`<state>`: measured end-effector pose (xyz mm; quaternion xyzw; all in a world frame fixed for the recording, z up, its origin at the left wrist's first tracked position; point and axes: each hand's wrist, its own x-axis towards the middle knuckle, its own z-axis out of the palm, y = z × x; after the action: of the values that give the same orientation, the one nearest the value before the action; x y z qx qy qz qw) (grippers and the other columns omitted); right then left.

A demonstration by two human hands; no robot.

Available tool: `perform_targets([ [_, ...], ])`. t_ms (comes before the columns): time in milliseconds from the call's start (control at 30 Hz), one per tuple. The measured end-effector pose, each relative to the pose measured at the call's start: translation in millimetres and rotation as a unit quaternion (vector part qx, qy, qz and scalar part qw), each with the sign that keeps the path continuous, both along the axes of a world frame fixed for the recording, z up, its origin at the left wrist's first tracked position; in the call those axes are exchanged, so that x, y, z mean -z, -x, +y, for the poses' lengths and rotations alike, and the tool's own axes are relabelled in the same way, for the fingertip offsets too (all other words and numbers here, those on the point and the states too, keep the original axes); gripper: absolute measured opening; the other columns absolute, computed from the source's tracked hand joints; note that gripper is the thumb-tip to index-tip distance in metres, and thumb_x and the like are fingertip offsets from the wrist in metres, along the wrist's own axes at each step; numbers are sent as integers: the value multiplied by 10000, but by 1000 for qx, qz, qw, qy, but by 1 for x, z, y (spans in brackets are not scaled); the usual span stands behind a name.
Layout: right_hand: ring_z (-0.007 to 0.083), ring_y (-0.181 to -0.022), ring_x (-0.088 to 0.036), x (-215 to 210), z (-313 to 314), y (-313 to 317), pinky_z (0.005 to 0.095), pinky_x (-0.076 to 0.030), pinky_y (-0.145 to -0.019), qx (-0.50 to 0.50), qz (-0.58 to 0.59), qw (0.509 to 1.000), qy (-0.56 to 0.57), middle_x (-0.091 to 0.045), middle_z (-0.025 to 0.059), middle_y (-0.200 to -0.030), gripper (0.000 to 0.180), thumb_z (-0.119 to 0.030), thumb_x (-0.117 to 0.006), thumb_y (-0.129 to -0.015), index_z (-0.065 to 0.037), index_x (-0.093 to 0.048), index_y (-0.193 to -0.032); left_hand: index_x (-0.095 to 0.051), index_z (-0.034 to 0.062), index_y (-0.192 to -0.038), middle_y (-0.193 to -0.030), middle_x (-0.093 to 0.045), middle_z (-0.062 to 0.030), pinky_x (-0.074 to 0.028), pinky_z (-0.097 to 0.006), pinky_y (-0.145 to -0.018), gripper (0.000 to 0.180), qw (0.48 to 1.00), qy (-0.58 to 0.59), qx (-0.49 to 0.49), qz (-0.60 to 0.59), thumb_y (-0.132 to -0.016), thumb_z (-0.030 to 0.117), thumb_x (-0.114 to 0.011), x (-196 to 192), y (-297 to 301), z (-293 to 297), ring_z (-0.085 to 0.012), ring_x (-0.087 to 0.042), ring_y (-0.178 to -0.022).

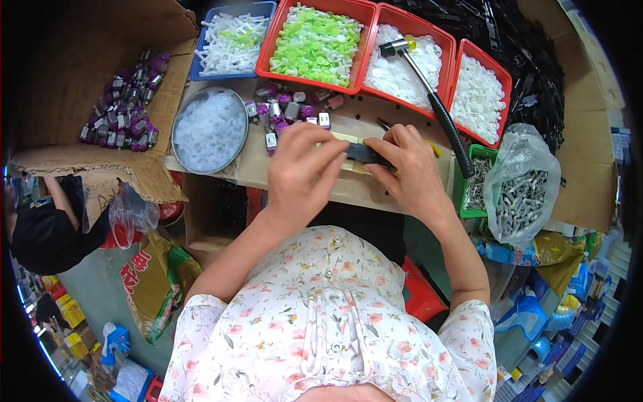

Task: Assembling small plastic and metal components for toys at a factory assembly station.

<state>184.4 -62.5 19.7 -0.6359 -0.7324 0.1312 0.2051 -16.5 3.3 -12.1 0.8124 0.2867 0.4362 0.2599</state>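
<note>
Head view: we are gripping a flat black part (367, 154) between left hand (303, 175) and right hand (410, 175), fingers closed on it, above the tabletop (251, 164) near small purple motors (288, 107).

A hammer (429, 94) lies across the trays (469, 50) behind the hands (305, 171).

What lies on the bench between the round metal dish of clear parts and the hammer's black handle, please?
In the head view, a cluster of small purple-capped motors lies between the round metal dish and the hammer, with both hands holding a black part nearer.
</note>
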Motion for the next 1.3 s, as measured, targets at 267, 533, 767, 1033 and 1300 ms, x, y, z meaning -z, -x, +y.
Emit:
perform_targets([
  [267,312,-955,-577,-10,1,-13,411,-467,-795,5,23,1000,-20,-581,128,-988,360,-105,-765,-779,-33,-676,-1120,-702,-63,-1007,-1085,-662,-139,-560,-386,-828,281,978,-166,105,69,-730,-35,-733,31,-21,-8,-316,-648,-1026],
  [533,349,-971,-641,-35,13,-47,426,-517,-807,209,-173,962,-29,-648,172,-1071,346,-181,-724,-877,0,-620,-1152,-702,-53,-1035,-1067,-663,-140,-552,-361,-850,336,967,-216,109,81,-713,34,-660,33,-23,-4,-282,-656,-1016],
  [767,388,-821,-666,-18,9,-67,446,-527,-742,184,-94,977,-59,-695,210,-972,326,-161,-711,-894,-3,-613,-1162,-709,-34,-1021,-1040,-670,-114,-551,-353,-842,324,966,-227,100,72,-707,31,-662,35,-25,-3,-266,-659,-1000],
  [1033,171,-656,-504,-49,-75,-28,314,-442,-616,190,132,973,-5,-550,92,-777,286,-64,-647,-927,-2,-576,-1197,-709,-32,-1005,-1011,-662,-101,-547,-346,-834,298,965,-234,94,71,-717,36,-667,36,-25,-2,-253,-654,-987],
  [1300,401,-758,-634,-29,-102,-4,422,-497,-671,154,51,987,16,-626,232,-887,345,-39,-615,-935,-14,-556,-1274,-704,-36,-1002,-1008,-651,-99,-547,-342,-829,287,963,-244,95,72,-730,44,-664,34,-25,-1,-251,-650,-978],
])
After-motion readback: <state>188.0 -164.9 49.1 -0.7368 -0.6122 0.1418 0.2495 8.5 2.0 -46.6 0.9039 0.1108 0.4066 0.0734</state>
